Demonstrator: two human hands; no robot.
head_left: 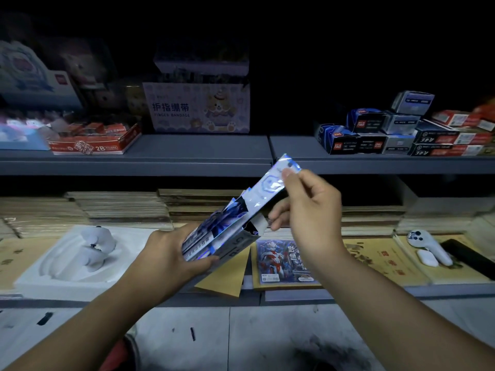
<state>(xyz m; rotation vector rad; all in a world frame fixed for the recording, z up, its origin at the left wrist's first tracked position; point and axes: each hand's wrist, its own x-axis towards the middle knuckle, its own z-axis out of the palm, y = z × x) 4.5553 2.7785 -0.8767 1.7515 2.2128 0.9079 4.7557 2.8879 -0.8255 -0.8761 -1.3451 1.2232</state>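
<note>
Head view: the upper shelf (160, 164) runs across the frame as a grey front lip. The lower shelf's front edge (348, 293) crosses below the wrists, with pale floor beneath it. Both hands work in the free band between these two edges, in front of the stacked notebooks (120, 207). The left hand (166, 253) grips the lower end of a blue-and-white box (214, 236), fingers curled round it, and the box tilts up to the right with its top flaps open. From that open end a shiny foil pack (270, 183) sticks out along the same slant. Its upper tip overlaps the upper shelf's lip where two shelf boards meet. The right hand (308, 210) pinches that tip between thumb and forefinger, its other fingers loosely bent just beside the box mouth. Left of the hands lies a white moulded tray (53, 274). Under the box is a brown envelope (227, 277), and below the right hand a picture card packet (281, 261). On the upper shelf a finger bandage carton (198, 108) stands behind, with dark small boxes (375, 135) stacked to the right, well apart from the hands.
</note>
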